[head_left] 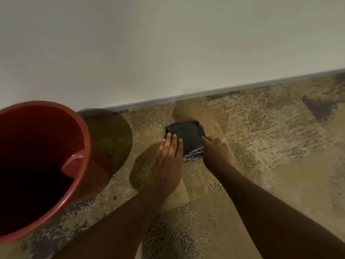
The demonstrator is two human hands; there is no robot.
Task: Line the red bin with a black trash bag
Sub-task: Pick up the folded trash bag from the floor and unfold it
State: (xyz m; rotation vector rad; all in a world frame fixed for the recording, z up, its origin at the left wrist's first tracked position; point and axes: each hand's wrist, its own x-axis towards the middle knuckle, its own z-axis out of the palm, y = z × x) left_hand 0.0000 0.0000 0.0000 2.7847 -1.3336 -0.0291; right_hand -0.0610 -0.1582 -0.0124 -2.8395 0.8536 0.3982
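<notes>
Folded black plastic trash bag [184, 135] on mottled tan carpet floor [261, 139], left hand [170, 156] flat on its edge, fingers spread, right hand [214, 150] pinching its corner, round red plastic bin [85, 146] left of left hand

The round red plastic bin [82, 146] is cut off by the left edge, its bottom lost in shadow. The near corners of the folded black plastic trash bag [184, 133] are covered by the left hand [169, 161] and right hand [216, 152].

one red bin [82, 146], one folded black bag [184, 136] on the carpet [261, 146], two bare hands, left [169, 157] and right [216, 152], one wall [149, 43], one baseboard strip [242, 84]
</notes>
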